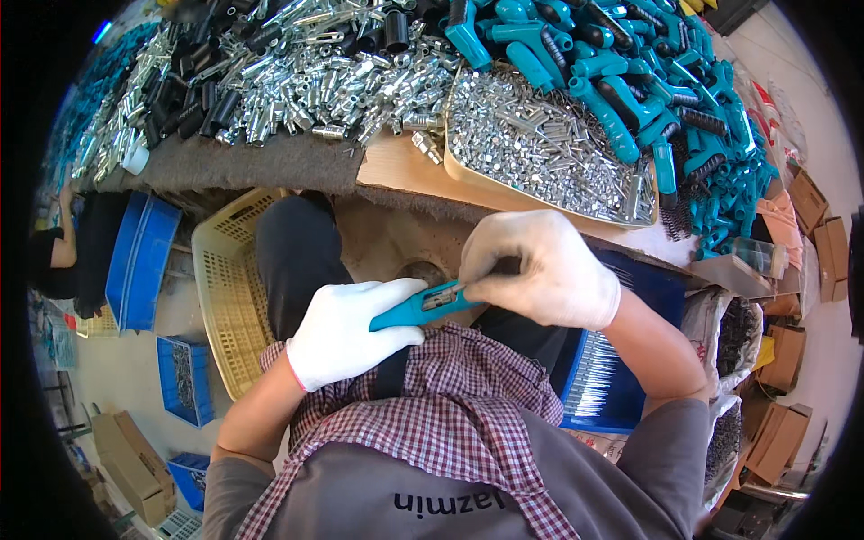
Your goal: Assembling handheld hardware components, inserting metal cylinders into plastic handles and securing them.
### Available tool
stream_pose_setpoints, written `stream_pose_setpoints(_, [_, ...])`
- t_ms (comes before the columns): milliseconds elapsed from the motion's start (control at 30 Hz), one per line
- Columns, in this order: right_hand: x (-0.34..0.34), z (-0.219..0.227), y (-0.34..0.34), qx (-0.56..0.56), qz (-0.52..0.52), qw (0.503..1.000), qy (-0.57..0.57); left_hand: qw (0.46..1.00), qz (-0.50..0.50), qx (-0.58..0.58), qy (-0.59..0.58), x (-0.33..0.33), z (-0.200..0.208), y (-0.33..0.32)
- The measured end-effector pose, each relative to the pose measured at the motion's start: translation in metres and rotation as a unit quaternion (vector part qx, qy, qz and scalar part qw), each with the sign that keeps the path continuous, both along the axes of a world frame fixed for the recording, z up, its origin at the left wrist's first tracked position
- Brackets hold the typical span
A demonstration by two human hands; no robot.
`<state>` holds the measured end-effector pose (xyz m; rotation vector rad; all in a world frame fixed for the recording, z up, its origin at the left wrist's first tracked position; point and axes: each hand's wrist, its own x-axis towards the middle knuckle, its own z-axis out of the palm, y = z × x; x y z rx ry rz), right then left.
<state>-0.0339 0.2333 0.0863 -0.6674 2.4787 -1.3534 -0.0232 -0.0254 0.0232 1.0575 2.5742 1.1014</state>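
Observation:
Over my lap, my left hand point(354, 331), in a white glove, is closed around a teal plastic tool handle point(396, 315). A slot in the handle's upper side shows a metal piece point(439, 299) inside. At the handle's right end is my right hand point(544, 274), also gloved in white. Its thumb and index finger are pinched together against that end, and whatever lies between them is hidden. Just beyond it on the bench sits a shallow tray point(504, 192) of small metal pins and bits.
Metal shafts and sockets point(324, 90) are heaped along the bench, with black sleeves point(193, 103) among them. Teal handles point(621, 81) pile up at the right. A yellow basket point(236, 297) stands left of my legs, a blue bin point(598, 378) with metal rods at my right.

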Motion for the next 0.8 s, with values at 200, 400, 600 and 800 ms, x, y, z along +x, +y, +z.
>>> stream_pose_setpoints(200, [0.006, -0.024, -0.011, 0.084, 0.045, 0.993, 0.065, 0.999, -0.019, -0.036, -0.031, -0.001, -0.004, 0.001])
stream_pose_setpoints(400, [0.014, -0.041, -0.012, 0.101, 0.059, 0.991, 0.07, 0.997, -0.027, -0.069, -0.038, 0.0, -0.006, 0.003])
stream_pose_setpoints(600, [0.013, -0.052, -0.017, 0.085, 0.075, 0.986, 0.122, 0.997, -0.025, -0.064, -0.021, -0.001, -0.011, 0.005])
stream_pose_setpoints(800, [0.005, -0.048, -0.016, 0.082, 0.108, 0.983, 0.121, 0.998, -0.026, -0.042, -0.024, -0.001, -0.009, 0.006])
